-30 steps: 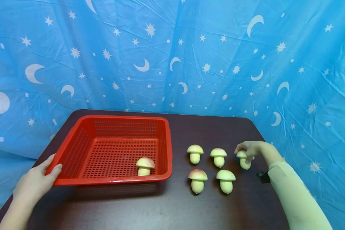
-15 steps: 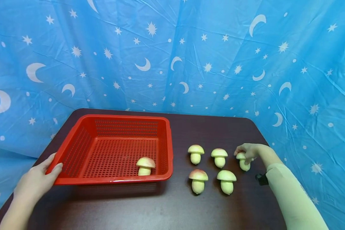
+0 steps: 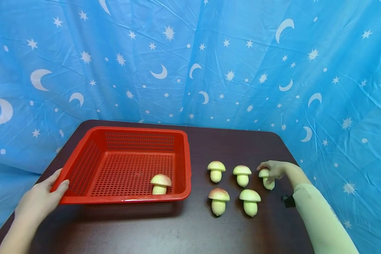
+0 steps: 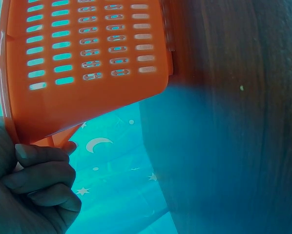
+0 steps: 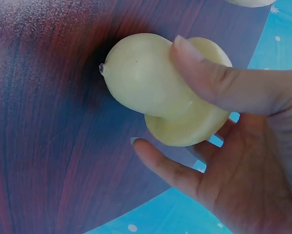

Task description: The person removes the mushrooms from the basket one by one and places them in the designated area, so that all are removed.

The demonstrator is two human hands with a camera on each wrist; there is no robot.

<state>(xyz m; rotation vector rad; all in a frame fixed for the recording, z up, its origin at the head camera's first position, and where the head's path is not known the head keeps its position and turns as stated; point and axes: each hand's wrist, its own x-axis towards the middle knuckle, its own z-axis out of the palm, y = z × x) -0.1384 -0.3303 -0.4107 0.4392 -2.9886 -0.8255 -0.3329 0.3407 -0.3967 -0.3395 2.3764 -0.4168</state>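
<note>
My left hand [image 3: 39,197] grips the near left corner of a red perforated plastic basket [image 3: 124,199]. The left wrist view shows curled fingers [image 4: 43,175] at the rim of the basket [image 4: 97,100]. Inside, at the front right, stands one toy mushroom [image 3: 160,180] with a reddish cap. Far to the right, my right hand [image 3: 275,169] holds another pale mushroom [image 3: 268,184], its cap toward the palm. In the right wrist view the thumb [image 5: 209,80] presses across this mushroom [image 5: 141,75]; the fingers behind it are partly hidden.
Several more mushrooms lie on the dark table [image 3: 190,229] between basket and right hand: two at the back [image 3: 216,171], two nearer [image 3: 218,201]. A blue curtain [image 3: 190,70] with stars and moons hangs behind and beside the table.
My right hand and its mushroom have shifted slightly left and toward me, and the mushroom has tilted a little. The left hand and basket keep their place.
</note>
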